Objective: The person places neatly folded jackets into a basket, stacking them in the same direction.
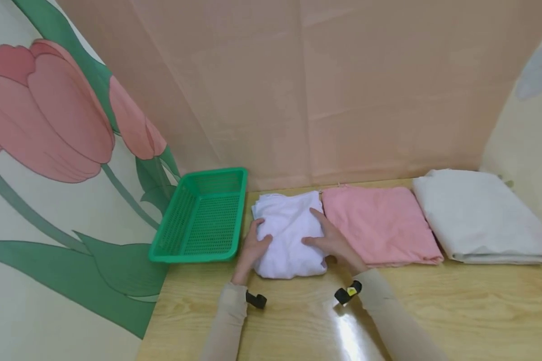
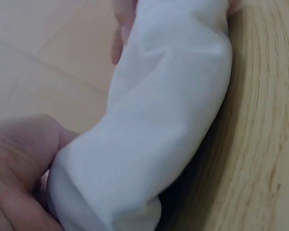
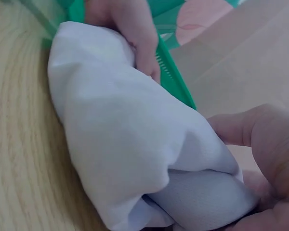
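A folded white cloth (image 1: 291,253) with a faint lilac tint lies on the wooden table, both hands at its sides. My left hand (image 1: 252,246) grips the left edge, thumb on top. From the other side my right hand (image 1: 336,244) holds the right edge, its thumb over the upper face and fingers spread along the border. In the right wrist view the cloth (image 3: 115,125) shows a thick rounded front fold, with a gap between layers near the right hand (image 3: 274,159). Part of the left fingers is hidden behind the cloth (image 2: 164,106) in the left wrist view.
Left of the cloth stands a green plastic basket (image 1: 243,215) with perforated sides. A folded pink cloth (image 1: 379,225) lies close on the right, and beyond it a larger, thicker white folded cloth (image 1: 483,220). A beige curtain (image 1: 298,100) hangs behind the table (image 1: 289,326).
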{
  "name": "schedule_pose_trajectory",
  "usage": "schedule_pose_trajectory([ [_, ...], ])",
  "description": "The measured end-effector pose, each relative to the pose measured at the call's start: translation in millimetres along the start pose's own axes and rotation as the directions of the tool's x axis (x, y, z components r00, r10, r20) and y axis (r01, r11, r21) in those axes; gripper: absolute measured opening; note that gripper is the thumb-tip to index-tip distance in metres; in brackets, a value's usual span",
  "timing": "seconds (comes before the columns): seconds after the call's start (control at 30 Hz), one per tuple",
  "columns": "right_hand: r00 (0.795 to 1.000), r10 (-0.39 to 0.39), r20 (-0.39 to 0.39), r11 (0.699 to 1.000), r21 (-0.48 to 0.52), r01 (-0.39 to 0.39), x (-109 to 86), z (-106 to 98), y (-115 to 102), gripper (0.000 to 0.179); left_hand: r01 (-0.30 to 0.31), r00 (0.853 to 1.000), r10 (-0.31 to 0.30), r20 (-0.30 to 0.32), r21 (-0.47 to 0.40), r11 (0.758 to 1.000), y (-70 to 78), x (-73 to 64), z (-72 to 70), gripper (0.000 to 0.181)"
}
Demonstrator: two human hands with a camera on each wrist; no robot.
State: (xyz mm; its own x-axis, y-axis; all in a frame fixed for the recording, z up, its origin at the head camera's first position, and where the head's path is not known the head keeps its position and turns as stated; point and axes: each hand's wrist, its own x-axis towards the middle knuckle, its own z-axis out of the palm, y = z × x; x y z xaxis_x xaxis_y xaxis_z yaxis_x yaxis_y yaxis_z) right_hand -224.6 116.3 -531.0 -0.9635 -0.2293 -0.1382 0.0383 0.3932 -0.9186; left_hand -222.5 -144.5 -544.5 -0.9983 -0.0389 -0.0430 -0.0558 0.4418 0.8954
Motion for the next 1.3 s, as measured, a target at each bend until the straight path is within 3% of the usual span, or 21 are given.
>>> schedule_pose_trajectory([
  [0.17, 0.993, 0.074, 0.092, 0.988, 0.126, -0.085, -2.5, -7, 4, 0.099, 0.068, 0.996, -0.058, 0.072, -0.139, 0.988, -6.2, 2.8, -1.6, 0.069],
  [0.27, 0.984, 0.11, 0.143, 0.972, 0.189, -0.136, -3.8, -10, 7, 0.099, 0.096, 0.992, -0.079, 0.1, -0.18, 0.979, -6.7, 2.4, -2.3, 0.073],
  [0.43, 0.971, 0.14, 0.194, 0.947, 0.259, -0.188, -4.2, -12, 9, 0.093, 0.086, 0.993, -0.066, 0.102, -0.202, 0.976, -7.7, 1.1, -1.8, 0.067],
  [0.63, 0.977, 0.113, 0.179, 0.954, 0.257, -0.158, -4.6, -13, 8, 0.088, 0.04, 0.995, -0.024, 0.097, -0.164, 0.986, -5.6, -1.8, -3.9, 0.058],
  [1.1, 0.982, 0.126, 0.138, 0.965, 0.212, -0.153, -8.0, -20, 3, 0.088, -0.029, 0.995, 0.05, 0.089, -0.218, 0.975, 5.4, -6.8, -8.2, 0.082],
  [1.3, 0.995, 0.018, 0.099, 0.989, 0.141, -0.032, -10.4, -26, -3, 0.089, -0.058, 0.995, 0.074, 0.071, -0.206, 0.977, 17.7, -9.4, -12.7, 0.083],
])
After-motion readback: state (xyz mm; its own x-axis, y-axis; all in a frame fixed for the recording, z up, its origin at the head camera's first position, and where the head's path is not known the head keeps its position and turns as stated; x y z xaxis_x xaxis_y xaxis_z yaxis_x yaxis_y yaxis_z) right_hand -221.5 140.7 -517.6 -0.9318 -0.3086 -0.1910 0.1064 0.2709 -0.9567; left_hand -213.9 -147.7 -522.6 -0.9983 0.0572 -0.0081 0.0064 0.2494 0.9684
